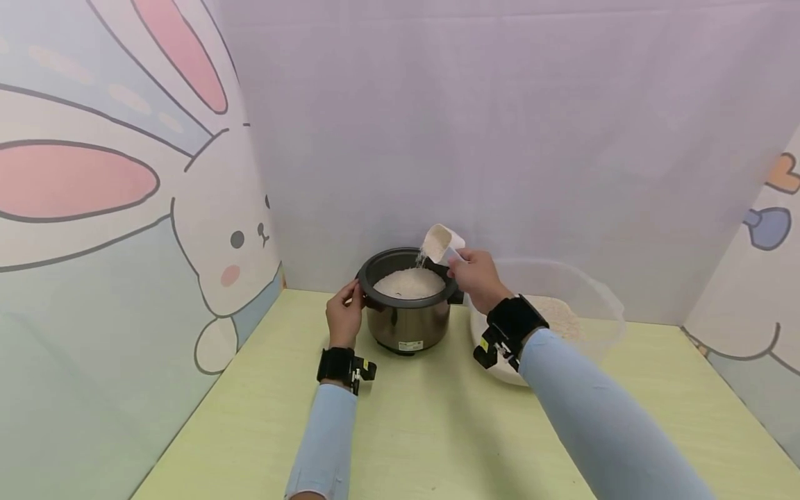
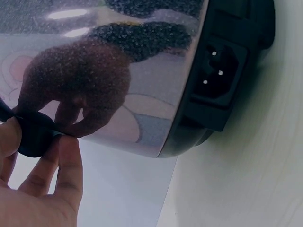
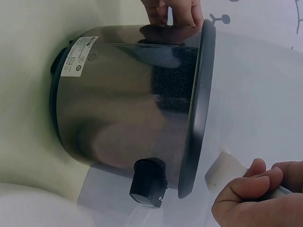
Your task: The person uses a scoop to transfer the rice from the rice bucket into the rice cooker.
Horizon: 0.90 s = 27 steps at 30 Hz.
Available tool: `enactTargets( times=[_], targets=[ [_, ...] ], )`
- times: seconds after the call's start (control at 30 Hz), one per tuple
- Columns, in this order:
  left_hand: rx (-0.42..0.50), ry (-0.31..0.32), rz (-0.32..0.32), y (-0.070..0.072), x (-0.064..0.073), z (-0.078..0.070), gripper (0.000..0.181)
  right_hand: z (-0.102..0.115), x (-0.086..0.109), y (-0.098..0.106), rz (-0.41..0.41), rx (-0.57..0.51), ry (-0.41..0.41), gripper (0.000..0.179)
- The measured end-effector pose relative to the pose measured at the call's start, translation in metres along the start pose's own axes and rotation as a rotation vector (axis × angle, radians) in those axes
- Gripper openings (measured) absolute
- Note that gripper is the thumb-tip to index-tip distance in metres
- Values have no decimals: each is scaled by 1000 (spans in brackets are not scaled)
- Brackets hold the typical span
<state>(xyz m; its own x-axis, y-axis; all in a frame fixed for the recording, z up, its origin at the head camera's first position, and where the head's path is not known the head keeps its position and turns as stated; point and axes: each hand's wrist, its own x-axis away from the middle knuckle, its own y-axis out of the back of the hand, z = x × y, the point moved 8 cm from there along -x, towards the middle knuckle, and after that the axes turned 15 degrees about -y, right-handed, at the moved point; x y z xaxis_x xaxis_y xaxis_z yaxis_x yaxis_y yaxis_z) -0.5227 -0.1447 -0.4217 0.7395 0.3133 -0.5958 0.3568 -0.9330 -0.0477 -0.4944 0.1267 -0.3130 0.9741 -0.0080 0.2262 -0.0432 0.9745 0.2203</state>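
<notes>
A dark rice cooker [image 1: 409, 325] without a lid stands on the table, white rice [image 1: 409, 283] heaped in its pot. My left hand [image 1: 344, 318] is at its left side. In the left wrist view, thumb and fingers pinch the cooker's small black side handle [image 2: 35, 136]. My right hand [image 1: 480, 279] grips a white measuring cup [image 1: 445, 244] by its handle, above the pot's right rim. The cup is tipped to the left, and grains stream from its mouth into the pot. Some rice still shows inside the cup.
To the right of the cooker sits a translucent tub [image 1: 505, 373] holding rice [image 1: 556, 314], partly hidden by my right forearm. A power socket [image 2: 218, 73] is on the cooker's side. Rabbit-patterned panels [image 1: 206, 229] and a pale back wall [image 1: 462, 125] border the table [image 1: 400, 430].
</notes>
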Motion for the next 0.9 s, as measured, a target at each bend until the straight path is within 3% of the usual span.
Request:
enactTargets(
  times=[0.37,0.9],
  targets=[
    [1,4,1,1,0,0,26,2,-1,-2,-58,-21,35,48],
    [-4,4,8,-1,0,1,26,4,1,-16,-58,98,154,50]
  ],
)
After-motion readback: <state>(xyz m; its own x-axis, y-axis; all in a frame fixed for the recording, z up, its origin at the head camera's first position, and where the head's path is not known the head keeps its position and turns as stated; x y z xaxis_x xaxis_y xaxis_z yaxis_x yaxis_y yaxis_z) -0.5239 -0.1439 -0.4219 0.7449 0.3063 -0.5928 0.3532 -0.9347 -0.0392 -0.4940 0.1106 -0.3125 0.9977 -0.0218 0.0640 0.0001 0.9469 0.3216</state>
